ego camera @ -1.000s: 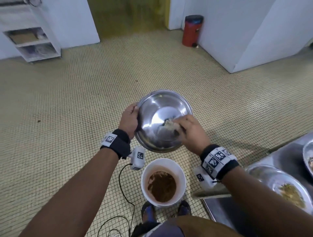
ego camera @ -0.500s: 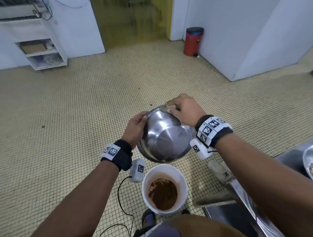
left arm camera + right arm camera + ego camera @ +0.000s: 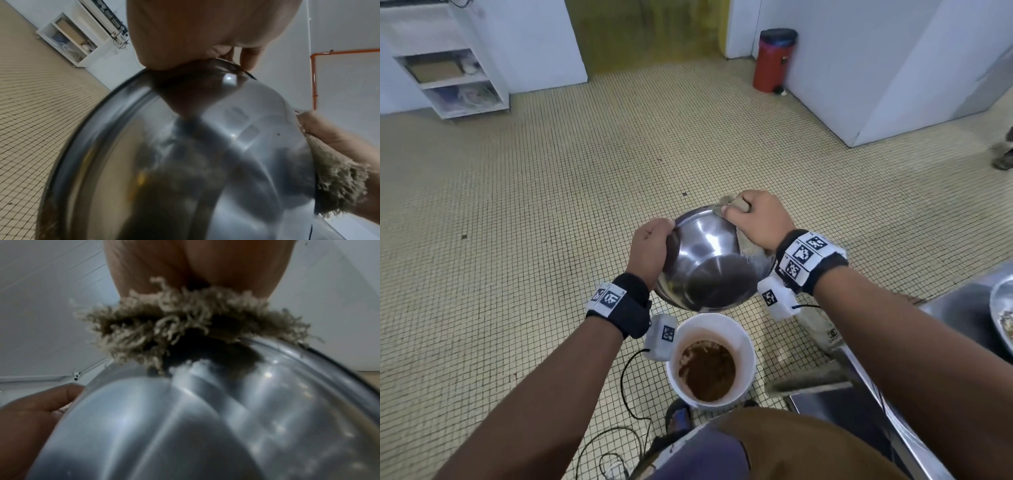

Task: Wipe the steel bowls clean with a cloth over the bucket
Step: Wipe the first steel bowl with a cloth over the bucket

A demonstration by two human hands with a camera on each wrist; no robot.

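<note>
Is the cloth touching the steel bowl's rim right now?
Touching. The right wrist view shows the cloth, gripped by the right hand, pressed onto the steel bowl at its rim, no gap.

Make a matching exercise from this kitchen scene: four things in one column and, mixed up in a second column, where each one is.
Things
1. bowl
2. cloth
3. bucket
4. red bin

Places
A. on the floor by the far wall
B. on the floor below the bowl, brown slop inside
C. held at its rim by the left hand
D. gripped in the right hand at the bowl's far rim

Pairs: 1-C, 2-D, 3-B, 4-A
</note>
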